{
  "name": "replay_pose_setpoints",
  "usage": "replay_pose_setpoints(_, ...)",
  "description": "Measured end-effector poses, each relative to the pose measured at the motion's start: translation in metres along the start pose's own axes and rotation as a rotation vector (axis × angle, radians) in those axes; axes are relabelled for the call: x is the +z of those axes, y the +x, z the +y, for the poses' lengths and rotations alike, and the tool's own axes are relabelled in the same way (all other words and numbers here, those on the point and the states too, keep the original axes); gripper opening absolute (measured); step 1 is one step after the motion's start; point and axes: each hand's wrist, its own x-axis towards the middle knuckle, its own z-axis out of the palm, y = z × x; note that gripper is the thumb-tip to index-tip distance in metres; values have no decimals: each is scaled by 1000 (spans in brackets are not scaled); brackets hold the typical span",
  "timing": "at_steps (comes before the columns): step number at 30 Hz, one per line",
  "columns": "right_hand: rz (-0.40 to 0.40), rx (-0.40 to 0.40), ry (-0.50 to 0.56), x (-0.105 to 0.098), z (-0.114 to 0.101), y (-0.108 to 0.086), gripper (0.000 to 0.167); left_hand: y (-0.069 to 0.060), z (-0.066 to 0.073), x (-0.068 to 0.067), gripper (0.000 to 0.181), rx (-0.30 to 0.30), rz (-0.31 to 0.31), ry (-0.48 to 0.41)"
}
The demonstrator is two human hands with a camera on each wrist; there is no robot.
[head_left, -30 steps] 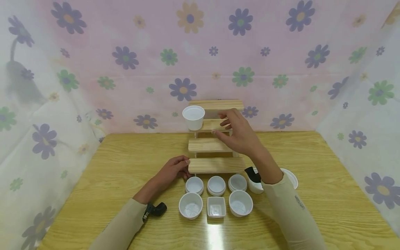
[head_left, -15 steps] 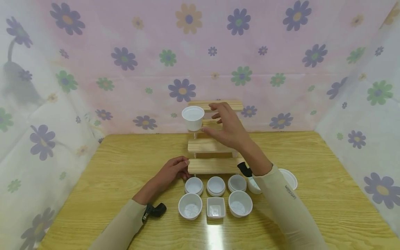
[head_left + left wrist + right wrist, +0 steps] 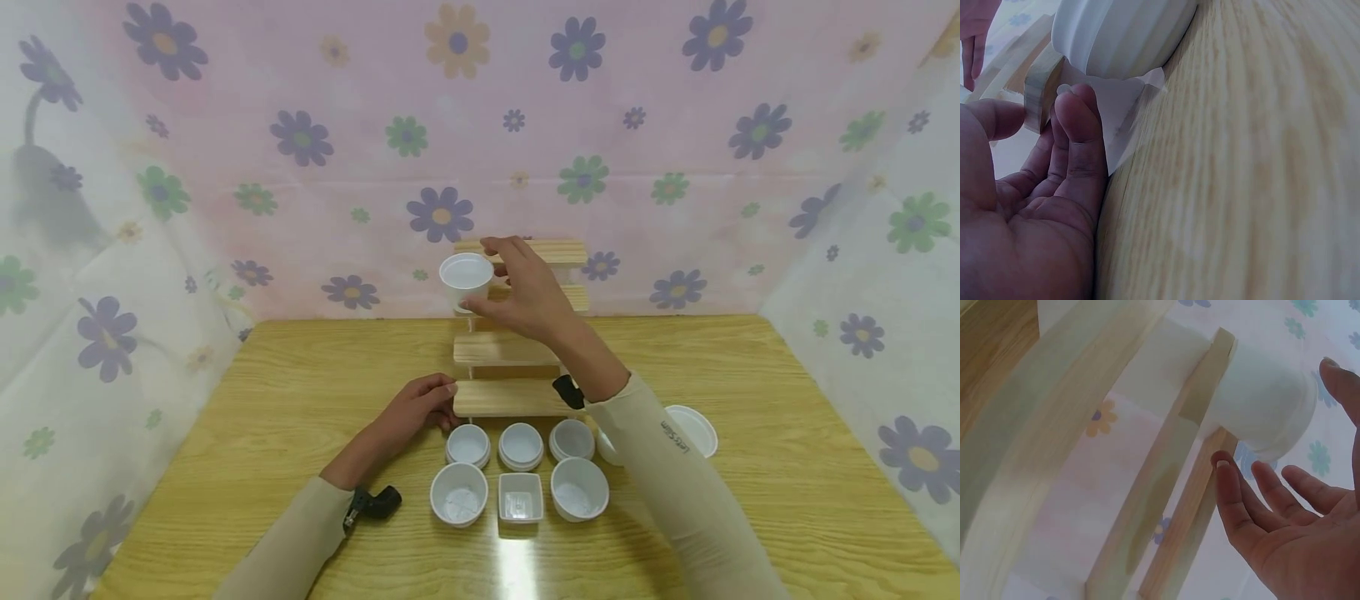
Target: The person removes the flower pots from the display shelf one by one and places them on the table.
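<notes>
A white plastic cup (image 3: 462, 278) stands upright at the left end of an upper step of the wooden tiered stand (image 3: 517, 398). My right hand (image 3: 531, 293) reaches around the cup's right side, thumb in front and fingers behind. In the right wrist view, a gap shows between the thumb and the cup (image 3: 1266, 394), and the fingers (image 3: 1229, 487) look spread; fingertip contact is unclear. My left hand (image 3: 412, 410) holds the left end of the lowest step. In the left wrist view, its thumb lies on the board end (image 3: 1041, 94) with the fingers curled beneath.
In front of the stand are several white containers: a round cup (image 3: 459, 493), a square dish (image 3: 521, 497), another round cup (image 3: 579, 488) and small round pots (image 3: 521, 445) behind them. A wider white container (image 3: 692, 430) sits partly behind the right sleeve. Flowered cloth (image 3: 360, 167) rises behind the table.
My right hand has moved left along the stand, from beside the cup until its thumb and fingers stand around it. The cup and left hand have stayed in place.
</notes>
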Motion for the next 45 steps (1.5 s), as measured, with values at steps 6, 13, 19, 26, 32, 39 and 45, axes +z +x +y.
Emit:
replay_pose_setpoints(6,13,0,16,5,2,4,86,1,-1,1,32,1,4,-1)
replay_pose_setpoints(13,15,17,27,10,5,6,80,0,1,1,34,-10,0,11)
replay_pose_setpoints(19,23,-7,28,14,6,10,78,0,2,0,33,-17,8,16)
replay_pose_setpoints(26,29,-9,45,15,5,10,75,0,4,0,35,-17,4,14)
replay_pose_setpoints(32,37,-3,72,15,6,7,72,0,4,1,33,-25,6,9)
replay_pose_setpoints(39,47,-19,92,14,7,3,71,-1,5,3,33,-21,7,5)
replay_pose_setpoints(45,52,1,103,11,3,-2,72,-1,4,2,33,-10,2,9)
